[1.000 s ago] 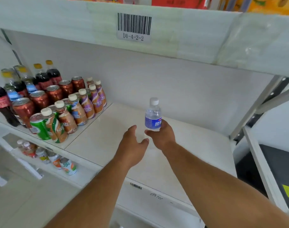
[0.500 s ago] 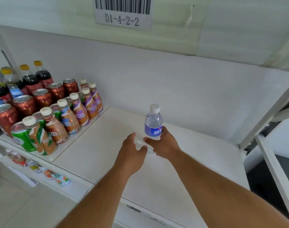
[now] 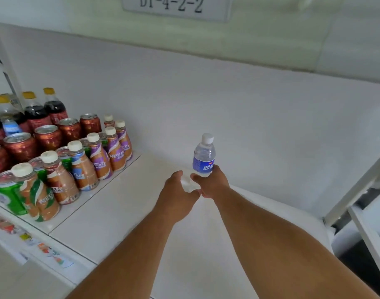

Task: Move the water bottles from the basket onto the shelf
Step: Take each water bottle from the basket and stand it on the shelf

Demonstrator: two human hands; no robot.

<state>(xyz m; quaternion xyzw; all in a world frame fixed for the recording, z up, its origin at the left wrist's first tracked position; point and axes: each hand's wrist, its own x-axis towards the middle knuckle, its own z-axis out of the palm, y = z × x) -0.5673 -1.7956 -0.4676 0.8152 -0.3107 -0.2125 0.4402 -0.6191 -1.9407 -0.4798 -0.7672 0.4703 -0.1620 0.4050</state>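
One water bottle (image 3: 203,156) stands upright in the right hand (image 3: 213,184), gripped at its base. Just left, the left hand (image 3: 178,192) touches that base, fingers loosely curved around it.

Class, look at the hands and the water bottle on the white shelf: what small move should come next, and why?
Probably set it down and let go. The right hand grips the upright water bottle low over bare shelf, clear of the coffee bottles; the left hand is beside its base.
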